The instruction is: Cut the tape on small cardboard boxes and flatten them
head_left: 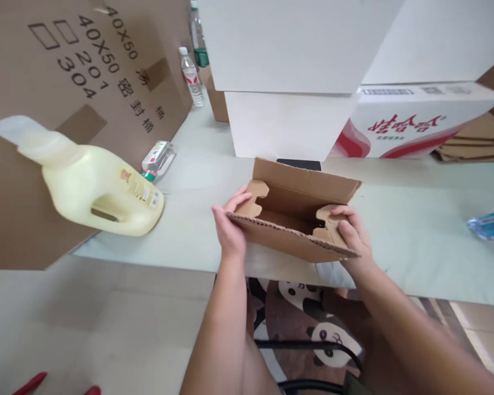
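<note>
A small brown cardboard box [286, 241] stands at the table's front edge with its top open, and its inside looks dark. The long far flap [307, 178] rises upright, while the short side flaps lean inward. My left hand [233, 225] grips the box's left end, its fingers on the left side flap [253, 198]. At the other end my right hand [354, 236] holds the right side flap [331, 225], thumb and fingers pressed on it. The undersides of both hands' grips are partly hidden by the cardboard.
Left of the box, a pale yellow jug [94, 181] stands tilted in view near a large printed carton [119, 66]. A clear bottle [158, 159] lies behind it. White boxes [288, 120] stack at the back. A blue packet [492, 225] lies far right on the pale tablecloth [415, 219].
</note>
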Demonstrator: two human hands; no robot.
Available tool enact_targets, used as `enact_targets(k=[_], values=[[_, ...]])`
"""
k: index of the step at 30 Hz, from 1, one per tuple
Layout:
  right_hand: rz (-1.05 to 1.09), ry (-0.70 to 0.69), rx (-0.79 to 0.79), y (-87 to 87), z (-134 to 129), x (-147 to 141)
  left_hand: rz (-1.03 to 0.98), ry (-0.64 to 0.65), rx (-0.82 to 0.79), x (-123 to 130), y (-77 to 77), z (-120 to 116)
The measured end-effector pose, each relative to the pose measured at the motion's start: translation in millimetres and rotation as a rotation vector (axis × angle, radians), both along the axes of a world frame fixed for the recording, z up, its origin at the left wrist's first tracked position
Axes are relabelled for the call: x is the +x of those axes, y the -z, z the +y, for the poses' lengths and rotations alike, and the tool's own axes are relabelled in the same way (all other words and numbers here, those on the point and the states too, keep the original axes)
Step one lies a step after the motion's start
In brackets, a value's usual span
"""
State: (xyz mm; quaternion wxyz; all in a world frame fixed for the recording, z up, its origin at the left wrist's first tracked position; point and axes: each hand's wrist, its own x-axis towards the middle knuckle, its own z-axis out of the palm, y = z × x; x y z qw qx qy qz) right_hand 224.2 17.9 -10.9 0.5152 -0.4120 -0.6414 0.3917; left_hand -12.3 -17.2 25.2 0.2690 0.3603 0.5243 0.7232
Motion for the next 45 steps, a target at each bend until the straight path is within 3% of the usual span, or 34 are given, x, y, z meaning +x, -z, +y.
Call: enact_targets(k=[3,7,12,17,29,34,45], values=[[0.165,-0.065,-0.077,1.5,-6,0,0.040,-0.098,-0.035,3,3.4,2],[0.317,-0.057,-0.107,1.3,-7,-2,0.074,-0.120,0.016,3,13.9,6],[0.312,-0.084,-0.154,3.2,-4,-1,0.092,-0.134,0.099,5,21.0,15],[0.275,-0.110,-0.068,2.6,-3,2,0.131,-0.264,0.062,10,16.0,24],[0.355,-0.081,-0.045,9.1,-3,-3,0.113,-0.145,0.021,0,20.9,20],[0.278,-0.019,-0.072,7.4,-7,-1,0.119,-0.077,0.015,-2,21.2,19],[0.257,-0.028,-0.072,4.9,-7,-1,0.184,-0.014,0.000,-8,19.7,18]])
